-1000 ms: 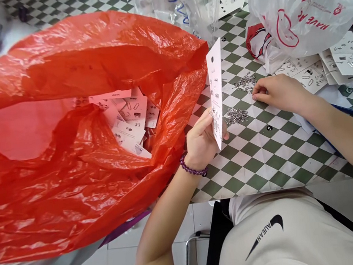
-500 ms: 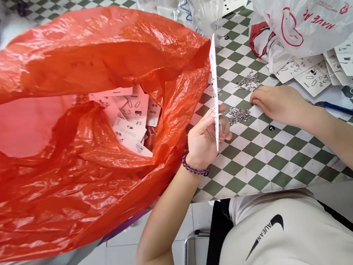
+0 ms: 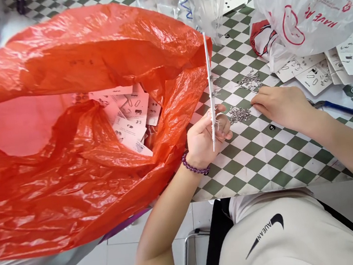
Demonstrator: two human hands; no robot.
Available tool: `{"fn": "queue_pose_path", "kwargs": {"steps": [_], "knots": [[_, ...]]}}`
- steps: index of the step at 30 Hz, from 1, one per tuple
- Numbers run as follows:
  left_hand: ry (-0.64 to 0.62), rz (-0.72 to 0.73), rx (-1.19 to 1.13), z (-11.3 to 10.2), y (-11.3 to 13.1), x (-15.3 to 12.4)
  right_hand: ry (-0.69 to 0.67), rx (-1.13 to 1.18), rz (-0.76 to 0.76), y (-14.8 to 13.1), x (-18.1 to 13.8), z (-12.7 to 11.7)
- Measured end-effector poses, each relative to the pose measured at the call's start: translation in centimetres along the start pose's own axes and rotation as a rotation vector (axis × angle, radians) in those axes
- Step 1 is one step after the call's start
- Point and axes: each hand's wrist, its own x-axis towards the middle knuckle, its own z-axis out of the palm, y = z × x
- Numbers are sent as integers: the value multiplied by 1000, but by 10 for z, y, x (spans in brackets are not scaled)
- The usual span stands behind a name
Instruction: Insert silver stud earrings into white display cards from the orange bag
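White card (image 3: pixel 210 88), edge-on, gripped between thumb and fingers of the left hand (image 3: pixel 204 140); purple beaded bracelet (image 3: pixel 194 169) at wrist. Right hand (image 3: pixel 280 105) open, flat on the checkered worktop (image 3: pixel 263 169), just beside loose silver metal pieces (image 3: pixel 240 113). White plastic bag (image 3: pixel 305 7) reads "HAVE"; shirt (image 3: pixel 271 236) reads "AUEAN" beside a swoosh.

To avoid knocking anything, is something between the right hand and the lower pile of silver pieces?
Nothing visible stands in the way: the right hand lies just beside the lower pile of small silver metal pieces, with only a narrow strip of the checkered tabletop between them.
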Motion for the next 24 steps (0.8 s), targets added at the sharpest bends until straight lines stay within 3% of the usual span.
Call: {"fn": "queue_pose_path", "kwargs": {"steps": [18,24], "knots": [[-99,-42,-75,-5,-2,1,101,30,19,5,3,13],[-91,-38,-95,-7,-3,2,201,85,6,5,-7,14]]}}
